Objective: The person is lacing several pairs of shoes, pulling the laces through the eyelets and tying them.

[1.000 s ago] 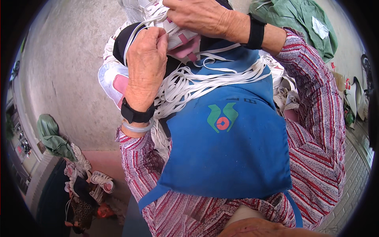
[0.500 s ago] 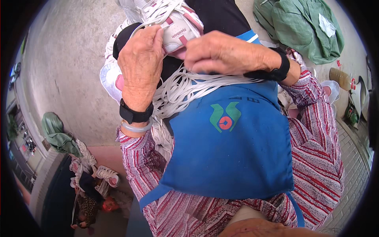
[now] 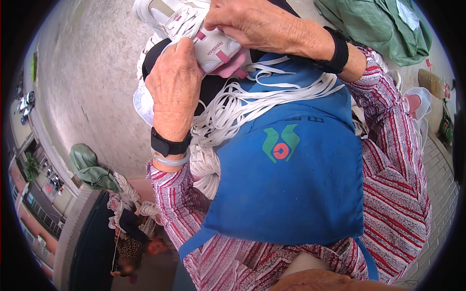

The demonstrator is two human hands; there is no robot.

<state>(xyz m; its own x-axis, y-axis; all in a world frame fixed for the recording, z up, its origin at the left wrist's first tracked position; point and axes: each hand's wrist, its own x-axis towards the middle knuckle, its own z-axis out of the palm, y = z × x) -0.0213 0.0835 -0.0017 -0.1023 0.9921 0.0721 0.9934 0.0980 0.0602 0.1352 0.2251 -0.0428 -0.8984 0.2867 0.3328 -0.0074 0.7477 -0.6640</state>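
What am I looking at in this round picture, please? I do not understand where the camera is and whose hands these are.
The camera sits on a person's head and looks down, so you see that person's own body and arms. Its wide lens bends straight lines near the rim and makes the picture round.

The left hand and the right hand together hold a white sports shoe with pink parts near the top of the picture. Each wrist wears a black band. Below the shoe, a bundle of white laces lies over the person's blue apron, worn over a red striped shirt.

Around them are a grey concrete floor, a green sack at the upper right, and more white and pink shoes at the right.
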